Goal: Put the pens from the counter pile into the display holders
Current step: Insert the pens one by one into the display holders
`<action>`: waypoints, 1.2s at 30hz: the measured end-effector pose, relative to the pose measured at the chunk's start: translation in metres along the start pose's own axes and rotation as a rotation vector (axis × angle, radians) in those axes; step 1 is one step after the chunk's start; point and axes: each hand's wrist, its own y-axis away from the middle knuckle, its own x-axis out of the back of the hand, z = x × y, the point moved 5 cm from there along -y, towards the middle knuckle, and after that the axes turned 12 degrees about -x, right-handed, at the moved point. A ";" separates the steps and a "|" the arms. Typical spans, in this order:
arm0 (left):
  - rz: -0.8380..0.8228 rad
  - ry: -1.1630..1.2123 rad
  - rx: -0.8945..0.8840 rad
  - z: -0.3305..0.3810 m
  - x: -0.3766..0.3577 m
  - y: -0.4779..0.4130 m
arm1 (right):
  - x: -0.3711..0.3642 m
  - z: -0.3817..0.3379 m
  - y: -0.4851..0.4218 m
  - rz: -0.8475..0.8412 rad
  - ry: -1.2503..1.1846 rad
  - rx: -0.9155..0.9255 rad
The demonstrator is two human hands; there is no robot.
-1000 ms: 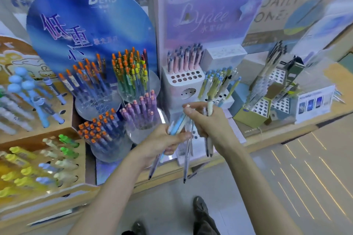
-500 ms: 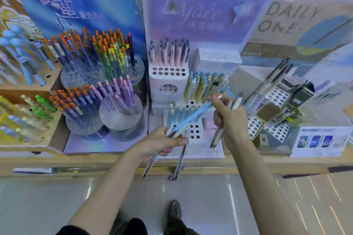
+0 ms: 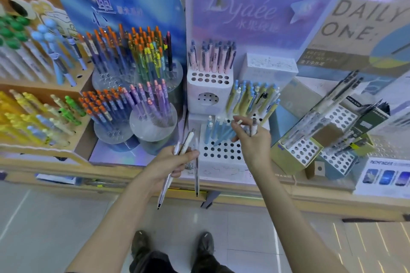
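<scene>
Standing at the shop counter [image 3: 288, 186], we gripped a small bunch of slim, pale pens [image 3: 187, 144] in our left hand [image 3: 170, 166], fingers curled round them. Their long axes ran steeply, tips toward the floor, one hanging almost vertical. Our right hand [image 3: 253, 146] pinched a light-blue pen [image 3: 224, 136] that slanted, white end up and to the right, over the white perforated holder [image 3: 221, 153]. Other blue pens [image 3: 210, 127] stood upright in its back rows. A second pen [image 3: 254, 127] stood tucked upright in that hand.
</scene>
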 end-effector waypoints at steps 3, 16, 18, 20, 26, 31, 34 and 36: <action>0.009 0.017 -0.009 0.003 0.005 0.000 | -0.009 0.003 -0.003 -0.026 -0.015 0.015; 0.007 0.011 -0.028 0.010 0.015 -0.001 | -0.029 0.002 -0.010 -0.193 0.345 0.250; 0.009 0.012 -0.026 0.011 0.014 -0.002 | -0.030 0.004 -0.012 -0.199 0.392 0.265; 0.013 0.011 -0.024 0.012 0.014 -0.003 | -0.029 0.008 -0.013 -0.152 0.378 0.259; 0.032 0.010 -0.021 0.013 0.011 -0.005 | -0.031 0.012 -0.015 -0.012 0.272 0.140; 0.035 0.017 -0.023 0.016 0.008 -0.005 | -0.033 0.012 -0.019 0.007 0.332 0.113; 0.041 0.018 -0.016 0.016 0.007 -0.005 | -0.031 0.009 -0.015 -0.006 0.431 0.175; 0.034 0.018 -0.015 0.017 0.005 -0.006 | -0.028 0.007 -0.009 -0.043 0.399 0.162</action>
